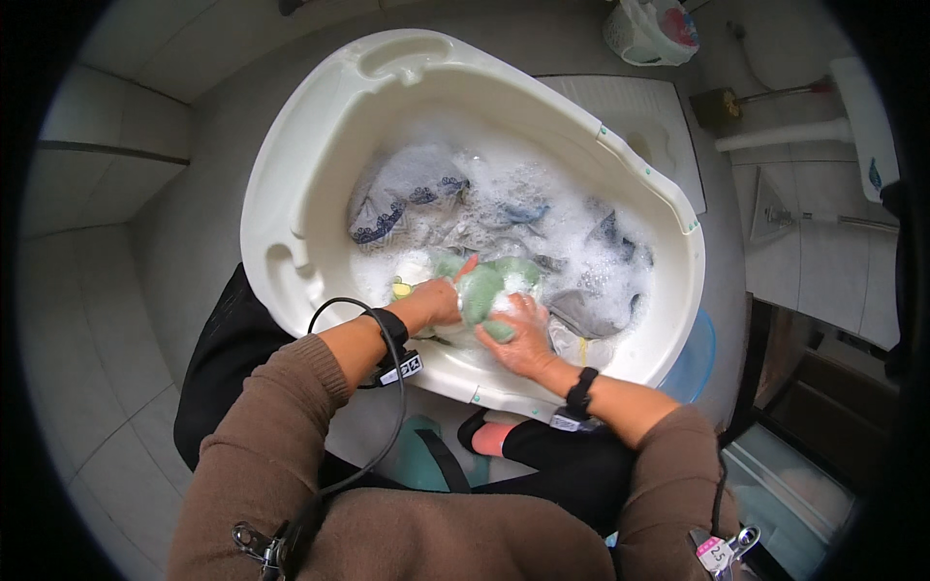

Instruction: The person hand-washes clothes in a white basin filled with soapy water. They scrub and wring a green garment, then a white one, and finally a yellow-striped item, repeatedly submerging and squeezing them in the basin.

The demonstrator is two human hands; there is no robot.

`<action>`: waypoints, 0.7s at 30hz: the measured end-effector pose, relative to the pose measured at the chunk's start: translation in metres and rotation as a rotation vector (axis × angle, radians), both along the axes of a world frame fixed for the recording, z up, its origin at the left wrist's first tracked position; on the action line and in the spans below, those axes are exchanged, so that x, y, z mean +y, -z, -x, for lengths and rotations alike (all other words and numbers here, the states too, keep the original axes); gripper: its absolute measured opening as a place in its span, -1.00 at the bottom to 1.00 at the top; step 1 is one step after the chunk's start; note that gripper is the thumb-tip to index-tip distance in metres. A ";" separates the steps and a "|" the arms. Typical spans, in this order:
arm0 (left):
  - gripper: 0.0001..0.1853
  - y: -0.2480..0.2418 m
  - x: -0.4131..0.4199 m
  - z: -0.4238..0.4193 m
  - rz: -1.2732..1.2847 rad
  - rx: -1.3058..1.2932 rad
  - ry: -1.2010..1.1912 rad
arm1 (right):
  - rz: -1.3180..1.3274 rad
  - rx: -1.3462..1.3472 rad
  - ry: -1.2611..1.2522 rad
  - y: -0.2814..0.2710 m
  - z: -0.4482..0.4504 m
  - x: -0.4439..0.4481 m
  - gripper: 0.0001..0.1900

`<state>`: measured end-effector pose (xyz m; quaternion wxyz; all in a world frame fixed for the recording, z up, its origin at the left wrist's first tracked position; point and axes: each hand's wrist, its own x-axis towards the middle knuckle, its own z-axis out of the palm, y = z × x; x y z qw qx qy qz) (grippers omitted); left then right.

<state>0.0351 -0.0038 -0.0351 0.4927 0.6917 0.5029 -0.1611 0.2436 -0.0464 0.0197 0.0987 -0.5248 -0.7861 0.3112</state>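
Note:
A white plastic bathtub (327,94) holds soapy water, thick foam and soaking cloths. Near its close edge, my left hand (438,301) grips a green cloth (481,292), its fingers partly hidden by the fabric. My right hand (523,335) is closed around another part of the same wet green fabric, with foam on the fingers. Left of the hands lies a small yellow patch on cloth (401,289). Beyond them, a grey cloth with a dark blue patterned border (410,192) rises from the suds. Grey fabric (585,312) lies to the right.
Behind the tub at right is a white squat toilet pan (668,109). A bin with a plastic liner (643,36) stands at the back. A blue translucent basin (690,363) sits beside the tub's right side. A black cable (399,407) hangs over my left forearm.

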 end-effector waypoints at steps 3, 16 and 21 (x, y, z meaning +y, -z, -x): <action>0.00 0.016 -0.003 0.011 -0.122 -0.054 -0.055 | -0.108 -0.032 0.081 0.021 0.032 0.001 -0.67; 0.16 0.002 0.009 -0.007 -0.164 0.113 -0.183 | 0.408 -0.396 0.213 0.073 0.031 0.205 -0.15; 0.20 -0.016 0.002 0.002 -0.191 0.067 -0.102 | 0.234 -0.164 0.146 0.074 -0.031 0.170 -0.33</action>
